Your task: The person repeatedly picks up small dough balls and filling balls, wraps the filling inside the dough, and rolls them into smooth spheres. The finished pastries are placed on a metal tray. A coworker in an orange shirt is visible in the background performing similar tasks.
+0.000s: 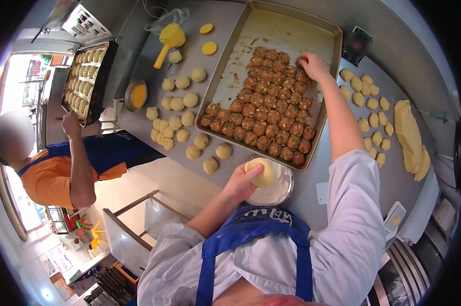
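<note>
My left hand (pixel 242 183) holds a flattened round of dough (pixel 261 173), thumb on top, above a metal bowl of white flour (pixel 278 187). My right hand (pixel 313 65) reaches over the large metal tray (pixel 334 42), its fingertips at the upper right edge of the rows of meat filling balls (pixel 268 101); whether the fingers grip a ball cannot be made out. Round filled-looking dough balls (pixel 190 99) lie left of the tray. Small dough pieces (pixel 373 120) and a long slab of dough (pixel 406 134) rest on the right of the steel table.
A bowl of orange-yellow liquid (pixel 139 95), a yellow plastic tool (pixel 171 38) and two yellow discs (pixel 209 48) are at the left. Beyond, a co-worker in an orange shirt (pixel 50 179) stands by a dark baking tray of pastries (pixel 86 76). A scale (pixel 395 218) stands at lower right.
</note>
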A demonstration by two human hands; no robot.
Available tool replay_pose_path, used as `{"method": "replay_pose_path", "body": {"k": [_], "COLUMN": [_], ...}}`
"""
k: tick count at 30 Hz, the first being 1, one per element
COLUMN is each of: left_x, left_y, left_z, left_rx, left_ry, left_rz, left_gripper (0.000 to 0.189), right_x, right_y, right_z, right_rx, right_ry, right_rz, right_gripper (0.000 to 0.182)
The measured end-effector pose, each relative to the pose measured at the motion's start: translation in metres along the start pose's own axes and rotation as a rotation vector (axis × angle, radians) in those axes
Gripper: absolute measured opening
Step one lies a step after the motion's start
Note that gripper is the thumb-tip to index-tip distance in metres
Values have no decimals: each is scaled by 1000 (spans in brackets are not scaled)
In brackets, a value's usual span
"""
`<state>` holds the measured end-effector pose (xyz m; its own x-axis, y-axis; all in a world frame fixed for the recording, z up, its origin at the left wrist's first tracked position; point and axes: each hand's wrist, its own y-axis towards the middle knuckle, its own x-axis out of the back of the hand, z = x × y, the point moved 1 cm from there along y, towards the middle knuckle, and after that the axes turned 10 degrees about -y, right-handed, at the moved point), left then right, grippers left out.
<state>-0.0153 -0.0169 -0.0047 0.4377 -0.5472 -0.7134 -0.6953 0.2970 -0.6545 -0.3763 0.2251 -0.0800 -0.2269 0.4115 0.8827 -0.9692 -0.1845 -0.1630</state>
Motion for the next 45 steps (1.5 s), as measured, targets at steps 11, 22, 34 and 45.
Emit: {"method": "replay_pose_path", "body": {"k": [11, 22, 34, 45], "left_x": [-18, -40, -71, -81], "left_y": [-5, -56, -87, -96], "left_z": [2, 38, 51, 47], "left_rx": [-66, 32, -26, -184], "left_ry": [9, 116, 225, 221], "left_rz": [152, 386, 426, 500], "left_gripper": [38, 38, 39, 39], "right_x": [39, 11, 42, 57], "right_y": [-306, -399, -415, -409], "right_z": [138, 162, 146, 170], "right_rx": [497, 318, 373, 379], "right_ry": [286, 812, 564, 360], "right_rz": [-43, -492, -352, -579], "right_gripper": [39, 41, 32, 18]}}
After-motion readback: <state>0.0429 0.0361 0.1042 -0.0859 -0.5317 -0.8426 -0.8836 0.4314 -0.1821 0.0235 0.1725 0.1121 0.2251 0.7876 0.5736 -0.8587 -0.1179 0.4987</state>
